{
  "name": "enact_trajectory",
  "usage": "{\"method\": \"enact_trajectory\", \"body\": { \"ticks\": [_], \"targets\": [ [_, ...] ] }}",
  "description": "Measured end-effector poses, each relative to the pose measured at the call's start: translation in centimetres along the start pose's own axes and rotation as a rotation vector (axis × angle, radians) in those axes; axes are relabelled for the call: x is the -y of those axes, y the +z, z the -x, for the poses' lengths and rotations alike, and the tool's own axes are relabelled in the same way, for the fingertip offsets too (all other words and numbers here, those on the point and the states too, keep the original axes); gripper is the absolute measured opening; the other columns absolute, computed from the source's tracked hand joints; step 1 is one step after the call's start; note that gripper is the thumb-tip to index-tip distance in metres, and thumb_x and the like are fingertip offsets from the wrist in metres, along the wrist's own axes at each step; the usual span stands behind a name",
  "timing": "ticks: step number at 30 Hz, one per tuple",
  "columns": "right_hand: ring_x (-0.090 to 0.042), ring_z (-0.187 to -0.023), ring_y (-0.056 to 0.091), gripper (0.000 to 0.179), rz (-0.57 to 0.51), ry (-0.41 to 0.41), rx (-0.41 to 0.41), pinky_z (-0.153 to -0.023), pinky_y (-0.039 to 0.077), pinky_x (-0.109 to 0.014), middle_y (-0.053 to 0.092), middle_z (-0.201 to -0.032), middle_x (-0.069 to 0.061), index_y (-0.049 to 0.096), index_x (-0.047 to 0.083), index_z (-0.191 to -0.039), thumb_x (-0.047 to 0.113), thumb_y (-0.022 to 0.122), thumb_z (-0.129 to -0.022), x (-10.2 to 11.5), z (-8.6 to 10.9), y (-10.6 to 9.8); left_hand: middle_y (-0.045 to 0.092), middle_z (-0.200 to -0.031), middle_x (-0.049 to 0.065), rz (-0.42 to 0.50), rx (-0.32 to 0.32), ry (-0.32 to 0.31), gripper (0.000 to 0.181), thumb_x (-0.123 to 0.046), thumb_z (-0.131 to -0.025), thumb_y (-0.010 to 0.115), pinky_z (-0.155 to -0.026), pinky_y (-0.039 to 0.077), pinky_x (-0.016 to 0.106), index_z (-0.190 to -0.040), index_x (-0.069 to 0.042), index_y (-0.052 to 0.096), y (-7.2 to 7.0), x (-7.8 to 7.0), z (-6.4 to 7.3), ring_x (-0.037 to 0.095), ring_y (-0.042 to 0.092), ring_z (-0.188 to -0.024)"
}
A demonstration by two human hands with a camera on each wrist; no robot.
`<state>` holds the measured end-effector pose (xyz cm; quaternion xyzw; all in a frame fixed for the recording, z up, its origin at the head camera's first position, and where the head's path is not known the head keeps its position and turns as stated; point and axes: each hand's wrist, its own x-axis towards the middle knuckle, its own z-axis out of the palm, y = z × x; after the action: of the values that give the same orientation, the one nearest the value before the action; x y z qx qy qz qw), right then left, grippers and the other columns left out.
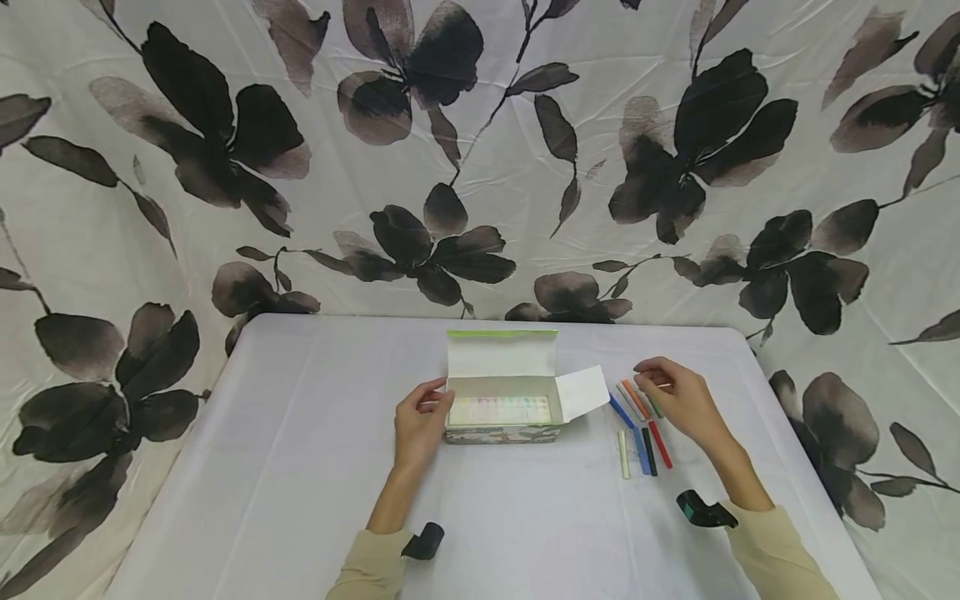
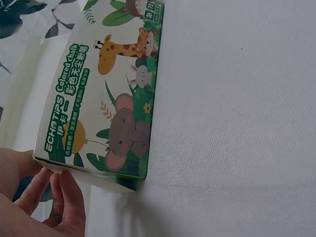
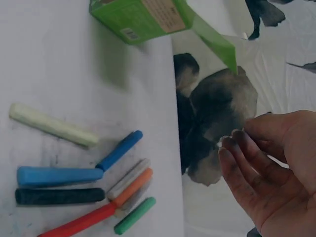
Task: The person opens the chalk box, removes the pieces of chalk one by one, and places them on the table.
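Note:
A cardboard colored chalk box (image 1: 502, 434) stands on the table with its lid raised and its right end flap folded out. Inside lies a pale, faintly multicoloured row (image 1: 501, 410). My left hand (image 1: 422, 425) grips the box's left end, its thumb and fingertips at the edge beside the printed front (image 2: 106, 98). To the right, my right hand (image 1: 678, 398) hovers near loose chalk sticks, fingers loosely bent, with nothing visible between them. Its fingertips (image 3: 228, 143) look smudged. The sticks include pale yellow (image 3: 52, 124), light blue (image 3: 59, 176), dark green (image 3: 59, 196), red (image 3: 79, 220) and green (image 3: 135, 216).
A white cloth covers the table (image 1: 300, 483), with faint chalk smudges near the sticks. Behind it hangs a floral curtain (image 1: 495, 167). A dark wrist camera (image 1: 423, 542) sits on the left sleeve and another camera (image 1: 705, 509) on the right.

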<state>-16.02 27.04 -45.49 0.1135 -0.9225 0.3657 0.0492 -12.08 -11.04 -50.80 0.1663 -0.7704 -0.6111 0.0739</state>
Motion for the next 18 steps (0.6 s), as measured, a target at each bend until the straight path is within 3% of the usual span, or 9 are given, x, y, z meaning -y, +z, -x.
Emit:
{"method": "enact_trajectory", "body": {
  "ticks": [5,11,18],
  "targets": [
    [-0.034,-0.095,0.070,0.021,-0.035,-0.040,-0.012,-0.086,0.058,-0.045,0.072,-0.103,-0.019,0.068,-0.005,-0.117,0.008,0.065,-0.101,1.8,-1.2,0.0,0.066,-0.105,0.011,0.013,0.007,-0.004,0.029,-0.015,-0.096,0.072,-0.070,0.049,0.020,-0.124,-0.006,0.072,-0.1,0.0,0.0,0.022,0.062,-0.091],
    [-0.031,-0.096,0.070,0.022,-0.098,-0.060,0.011,-0.087,0.058,-0.036,0.072,-0.106,-0.018,0.068,-0.004,-0.119,0.010,0.065,-0.101,4.0,-2.5,0.5,0.067,-0.104,0.010,0.017,-0.001,-0.005,0.028,-0.015,-0.096,0.072,-0.070,0.049,0.020,-0.123,-0.006,0.073,-0.1,0.1,0.0,0.022,0.062,-0.091],
    [-0.031,-0.099,0.070,0.022,-0.152,-0.097,0.058,-0.090,0.057,-0.045,0.072,-0.108,-0.017,0.068,-0.003,-0.119,0.009,0.067,-0.100,6.1,-3.7,2.2,0.066,-0.104,0.011,0.035,0.003,-0.001,0.028,-0.014,-0.096,0.072,-0.071,0.050,0.019,-0.123,-0.006,0.073,-0.1,0.0,0.1,0.023,0.063,-0.091]
  ]
}}
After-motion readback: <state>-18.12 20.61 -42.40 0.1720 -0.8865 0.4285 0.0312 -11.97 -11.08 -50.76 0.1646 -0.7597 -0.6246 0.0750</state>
